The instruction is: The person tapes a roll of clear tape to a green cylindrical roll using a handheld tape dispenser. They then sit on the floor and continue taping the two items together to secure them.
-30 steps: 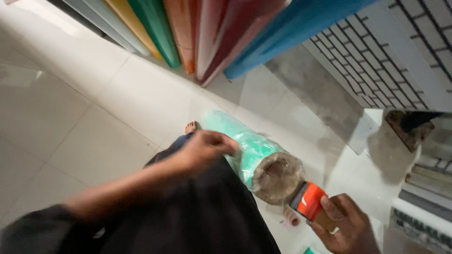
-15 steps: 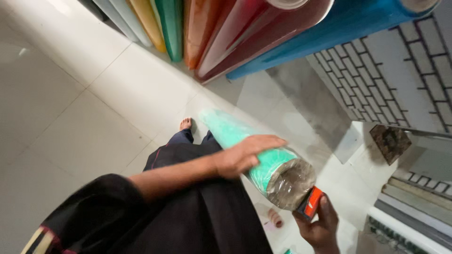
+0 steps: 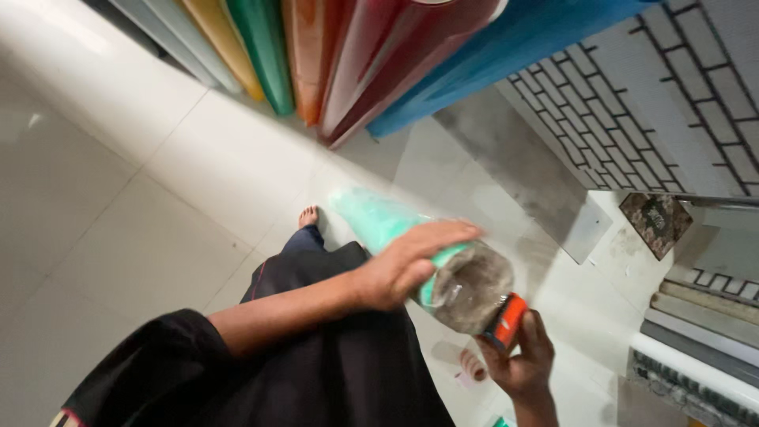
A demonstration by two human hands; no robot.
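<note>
Here, green roll (image 3: 387, 225) under left hand (image 3: 403, 265), fingers (image 3: 451, 233) across top.

Left hand (image 3: 407, 265) covers part of the green roll (image 3: 379, 225) near its upper end, so the wrap under the palm is hidden. Right hand (image 3: 518, 360): forearm cut off by the bottom edge; orange-and-black tool (image 3: 506, 320) partly buried in the fingers, kind unclear. Roll's far end motion-blurred. Leaning coloured rolls (image 3: 348, 55) cut off by the top edge.
</note>
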